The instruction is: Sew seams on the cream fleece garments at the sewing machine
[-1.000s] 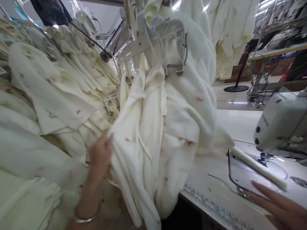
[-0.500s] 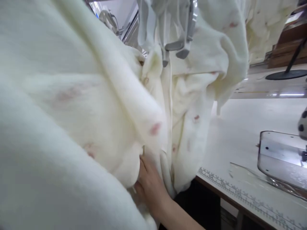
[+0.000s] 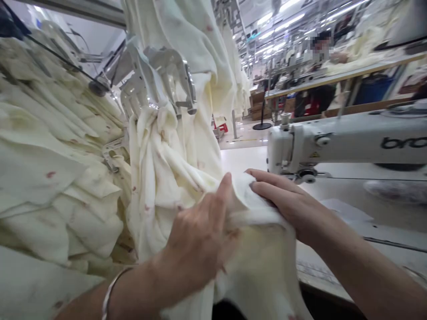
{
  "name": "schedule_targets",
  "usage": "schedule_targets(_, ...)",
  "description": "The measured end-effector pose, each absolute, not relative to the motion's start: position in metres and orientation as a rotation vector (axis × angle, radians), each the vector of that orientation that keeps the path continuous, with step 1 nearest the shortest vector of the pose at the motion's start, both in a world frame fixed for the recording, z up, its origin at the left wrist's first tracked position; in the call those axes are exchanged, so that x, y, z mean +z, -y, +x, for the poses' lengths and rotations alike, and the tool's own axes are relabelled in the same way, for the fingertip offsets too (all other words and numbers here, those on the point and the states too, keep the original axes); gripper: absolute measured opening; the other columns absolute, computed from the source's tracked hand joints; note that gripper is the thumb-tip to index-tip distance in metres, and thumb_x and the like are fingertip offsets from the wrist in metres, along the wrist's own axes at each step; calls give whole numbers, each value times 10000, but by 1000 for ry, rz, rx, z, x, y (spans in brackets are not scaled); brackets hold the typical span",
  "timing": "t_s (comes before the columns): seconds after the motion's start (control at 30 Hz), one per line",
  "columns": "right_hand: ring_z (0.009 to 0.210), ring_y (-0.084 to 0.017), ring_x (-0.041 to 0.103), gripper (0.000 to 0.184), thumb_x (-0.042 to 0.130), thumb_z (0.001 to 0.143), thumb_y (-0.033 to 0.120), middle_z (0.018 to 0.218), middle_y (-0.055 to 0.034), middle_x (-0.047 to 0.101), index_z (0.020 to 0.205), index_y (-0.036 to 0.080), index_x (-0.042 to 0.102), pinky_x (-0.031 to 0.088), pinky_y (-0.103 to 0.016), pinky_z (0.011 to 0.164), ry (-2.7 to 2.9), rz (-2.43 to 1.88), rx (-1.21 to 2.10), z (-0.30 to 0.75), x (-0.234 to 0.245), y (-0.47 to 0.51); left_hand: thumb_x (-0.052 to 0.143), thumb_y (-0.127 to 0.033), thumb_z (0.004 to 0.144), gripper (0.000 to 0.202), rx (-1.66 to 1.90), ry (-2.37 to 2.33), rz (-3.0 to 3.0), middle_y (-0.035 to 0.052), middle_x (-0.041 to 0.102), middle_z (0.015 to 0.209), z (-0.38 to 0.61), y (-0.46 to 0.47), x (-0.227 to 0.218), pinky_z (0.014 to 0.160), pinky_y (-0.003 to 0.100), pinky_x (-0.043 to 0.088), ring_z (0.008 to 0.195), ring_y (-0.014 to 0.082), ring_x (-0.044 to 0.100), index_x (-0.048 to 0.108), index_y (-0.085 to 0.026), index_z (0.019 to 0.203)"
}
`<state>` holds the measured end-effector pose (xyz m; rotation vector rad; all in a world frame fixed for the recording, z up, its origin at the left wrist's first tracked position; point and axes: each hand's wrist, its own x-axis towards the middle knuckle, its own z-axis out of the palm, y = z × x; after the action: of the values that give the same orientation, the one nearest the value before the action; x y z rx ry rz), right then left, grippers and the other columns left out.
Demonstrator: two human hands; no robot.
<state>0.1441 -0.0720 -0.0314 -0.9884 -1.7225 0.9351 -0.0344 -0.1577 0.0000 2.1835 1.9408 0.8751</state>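
Count: one bare left hand (image 3: 198, 238), one bare right hand (image 3: 283, 198), one silver metal bangle (image 3: 110, 291), one white foreground sewing machine with black lettering (image 3: 350, 138), one black round-based floor stand (image 3: 262, 126). Cream, reddish-spotted fabric pieces (image 3: 167, 182): several; overlap prevents exact counting.

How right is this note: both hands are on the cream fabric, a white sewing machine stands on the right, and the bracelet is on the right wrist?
The wrist is wrong: the head view shows the bracelet on the left wrist. The rest stands: both hands on the cream fabric, white sewing machine on the right.
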Motion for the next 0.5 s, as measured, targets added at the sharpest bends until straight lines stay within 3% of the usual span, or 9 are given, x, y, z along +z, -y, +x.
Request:
schedule_targets(0.1, 643, -185, 566, 211, 401, 828, 323, 689, -26, 586, 750, 200, 554, 469, -296, 595, 1789, -1079, 513, 154, -47, 78, 450, -142, 739, 673, 414, -1894, 2527, 91, 646, 987, -14, 127, 3, 724, 327, 489, 788, 202, 619, 312, -158, 1397)
schedule_targets(0.13, 704, -206, 576, 182, 408, 839, 280, 747, -46, 604, 799, 195, 565, 470, -330, 656, 1766, -1075, 304, 155, -54, 89, 442, -145, 757, 634, 357, -1858, 2574, 74, 652, 924, -12, 119, 15, 689, 306, 482, 725, 180, 610, 330, -143, 1381)
schedule_targets(0.2, 846, -226, 589, 171, 432, 857, 181, 891, -75, 627, 947, 193, 577, 467, -358, 768, 1717, -971, 57, 153, -67, 116, 446, -183, 800, 416, 428, -1771, 2643, 24, 641, 783, -7, 109, 44, 634, 263, 449, 642, 142, 576, 520, -160, 1209)
schedule_targets(0.3, 829, -178, 614, 262, 454, 884, 149, 914, -44, 627, 1128, 232, 502, 513, -267, 692, 1802, -824, 299, 136, -88, 151, 457, -218, 822, 201, 598, -1739, 2822, -24, 531, 582, 9, 102, 78, 596, 239, 390, 569, 108, 504, 649, -173, 783)
schedule_targets(0.4, 717, -197, 621, 103, 430, 889, 272, 784, -23, 603, 938, 269, 520, 539, -288, 581, 1749, -812, 631, 115, -112, 167, 490, -235, 791, 215, 704, -1781, 2921, -44, 351, 482, 30, 98, 89, 571, 231, 353, 505, 84, 430, 627, -162, 642)
schedule_targets(0.5, 686, -205, 619, 132, 416, 868, 297, 731, -20, 579, 760, 272, 489, 559, -305, 604, 1715, -835, 800, 112, -141, 182, 505, -255, 769, 217, 758, -1851, 2936, -50, 278, 480, 38, 93, 91, 592, 225, 356, 497, 70, 414, 629, -157, 620)
